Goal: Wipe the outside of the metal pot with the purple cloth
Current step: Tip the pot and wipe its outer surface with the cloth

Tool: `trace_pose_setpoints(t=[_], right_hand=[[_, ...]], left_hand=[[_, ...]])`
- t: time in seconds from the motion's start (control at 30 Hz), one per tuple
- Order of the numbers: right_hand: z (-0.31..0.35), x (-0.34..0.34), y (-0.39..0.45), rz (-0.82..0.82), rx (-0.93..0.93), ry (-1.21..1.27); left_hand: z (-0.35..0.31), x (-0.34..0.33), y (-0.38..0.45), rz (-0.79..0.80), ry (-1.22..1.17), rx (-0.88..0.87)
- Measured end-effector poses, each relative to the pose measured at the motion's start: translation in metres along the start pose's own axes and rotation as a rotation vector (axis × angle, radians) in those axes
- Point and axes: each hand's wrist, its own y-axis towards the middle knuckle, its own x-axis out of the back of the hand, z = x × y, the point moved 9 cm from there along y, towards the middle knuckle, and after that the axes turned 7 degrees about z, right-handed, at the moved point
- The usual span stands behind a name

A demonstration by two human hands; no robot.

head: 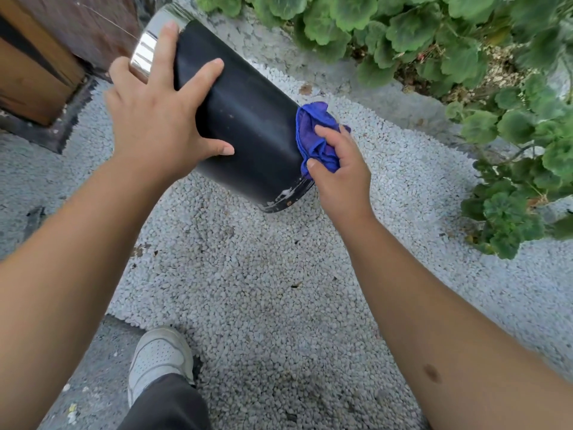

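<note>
Pot (248,125), black-sided with a shiny metal band at its far end, is held tilted above white gravel (248,290) with open ground all round. Left hand (161,119) is spread and gripping its side. Right hand (341,172) clutches the bunched purple cloth (313,135) against the scuffed lower end; that end's face is hidden. Leafy plants (465,57) edge the right

Garden: gravel path (248,290), leafy plants (434,35)
</note>
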Motion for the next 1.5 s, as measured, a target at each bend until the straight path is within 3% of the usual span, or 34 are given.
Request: trace_pose_setpoints(t=[0.17,0.3,0.43,0.67,0.83,1.0,1.3,1.5], right_hand=[[-0.004,-0.002,-0.008,-0.068,0.007,-0.027],[-0.014,0.014,0.002,-0.09,-0.061,0.002],[-0.019,0.029,0.015,-0.056,-0.104,0.026],[-0.012,0.035,0.03,-0.033,-0.136,0.056],[0.003,0.028,0.038,0.005,-0.136,0.105],[-0.013,-0.001,0.031,0.095,-0.186,0.082],[-0.016,0.004,0.031,0.11,-0.181,0.039],[-0.011,0.001,0.02,0.029,-0.113,0.037]], left_hand=[[-0.003,0.003,-0.005,-0.042,-0.038,-0.019],[0.013,0.0,-0.023,-0.158,-0.376,-0.112],[0.029,-0.036,-0.039,-0.016,-0.481,0.023],[0.028,-0.023,-0.027,0.001,-0.526,0.021],[0.037,0.001,-0.028,-0.011,-0.496,0.009],[0.032,-0.017,-0.022,0.176,-0.243,0.104],[0.017,-0.016,-0.023,0.118,-0.167,0.134],[0.018,-0.015,-0.02,0.119,-0.162,0.134]])
